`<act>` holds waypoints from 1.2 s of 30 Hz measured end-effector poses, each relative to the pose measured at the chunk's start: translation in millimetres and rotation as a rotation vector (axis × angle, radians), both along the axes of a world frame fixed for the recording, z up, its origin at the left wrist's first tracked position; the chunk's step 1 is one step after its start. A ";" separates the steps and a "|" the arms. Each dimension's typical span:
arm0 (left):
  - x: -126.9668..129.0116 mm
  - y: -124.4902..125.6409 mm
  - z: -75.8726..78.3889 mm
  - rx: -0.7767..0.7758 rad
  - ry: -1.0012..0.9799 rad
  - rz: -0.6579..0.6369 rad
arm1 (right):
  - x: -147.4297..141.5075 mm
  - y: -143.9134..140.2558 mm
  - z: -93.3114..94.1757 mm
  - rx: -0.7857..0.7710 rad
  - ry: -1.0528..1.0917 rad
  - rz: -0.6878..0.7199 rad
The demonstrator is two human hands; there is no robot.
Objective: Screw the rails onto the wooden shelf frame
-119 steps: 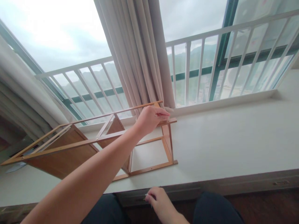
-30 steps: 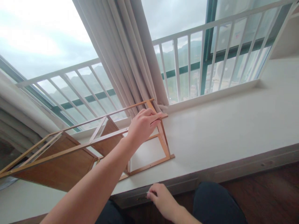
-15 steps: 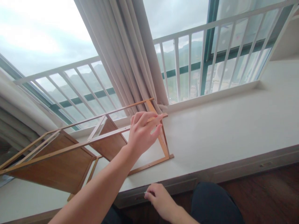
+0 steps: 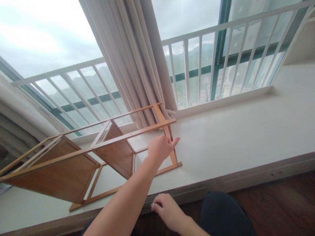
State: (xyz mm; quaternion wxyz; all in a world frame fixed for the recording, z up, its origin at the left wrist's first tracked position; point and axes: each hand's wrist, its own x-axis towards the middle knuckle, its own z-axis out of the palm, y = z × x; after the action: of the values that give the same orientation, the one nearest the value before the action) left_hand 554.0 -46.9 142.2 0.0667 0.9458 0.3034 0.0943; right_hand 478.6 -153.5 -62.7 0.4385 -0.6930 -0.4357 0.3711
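A wooden shelf rack (image 4: 115,149) lies on its side on the white window ledge. My left hand (image 4: 159,149) is at its right end, fingers curled in at the slanted end board (image 4: 161,113) and thumb stretched across the outer side. The fingertips are mostly hidden. Close to the upper rail's end, a small screw head shows. Below the ledge's front edge, my right hand (image 4: 169,209) is closed in a pinch. A tiny pale, shiny bit pokes out at its fingertips, too small to name.
Behind the rack hang a beige curtain (image 4: 130,49) and a white window railing (image 4: 199,62). The white ledge (image 4: 221,131) runs to the right. My dark-clothed knee (image 4: 226,216) is below, over a dark wood floor (image 4: 283,203).
My left hand has left the upper rail's end and moved down and slightly right to the end board, its fingers curling in. My right hand and the rack have hardly moved.
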 end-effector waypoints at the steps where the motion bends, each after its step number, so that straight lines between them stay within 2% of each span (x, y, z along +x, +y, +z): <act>1: 2.5 -0.1 0.2 -0.003 0.002 0.020 | 0.3 -0.2 0.7 0.003 0.001 -0.005; 6: 2.6 -0.5 -1.4 0.018 -0.011 0.049 | 2.8 -1.8 5.0 0.009 0.012 -0.020; 11: -11.1 0.6 -5.4 0.054 -0.009 0.036 | 6.2 -5.7 5.5 0.003 0.006 -0.026; 17: -41.4 1.7 4.3 0.076 0.064 0.062 | 8.2 -11.4 3.7 0.009 -0.005 -0.029; 21: -64.8 7.2 8.8 0.093 0.099 0.080 | 7.2 -13.6 1.5 0.025 -0.005 0.022; 28: -107.7 34.7 -8.0 0.096 -0.008 0.104 | 4.1 -17.0 1.0 0.061 -0.036 0.179; 30: -122.5 41.2 -12.5 0.077 -0.070 0.101 | 7.7 -20.2 9.7 0.093 -0.048 0.220; 32: -139.5 43.3 -14.6 0.052 -0.160 0.080 | 15.2 -24.9 28.0 0.169 -0.061 0.243; 34: -157.5 40.2 -13.9 0.067 -0.318 0.021 | 25.7 -30.2 57.4 0.371 -0.064 0.239; 36: -173.3 32.8 -10.6 0.172 -0.557 -0.065 | 37.0 -34.3 96.1 0.565 -0.073 0.196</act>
State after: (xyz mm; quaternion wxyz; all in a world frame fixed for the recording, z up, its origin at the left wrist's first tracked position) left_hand 380.7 -14.1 131.6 0.0701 0.8949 0.2340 0.3735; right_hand 515.7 -187.9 33.4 0.5603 -0.5110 -0.6018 0.2505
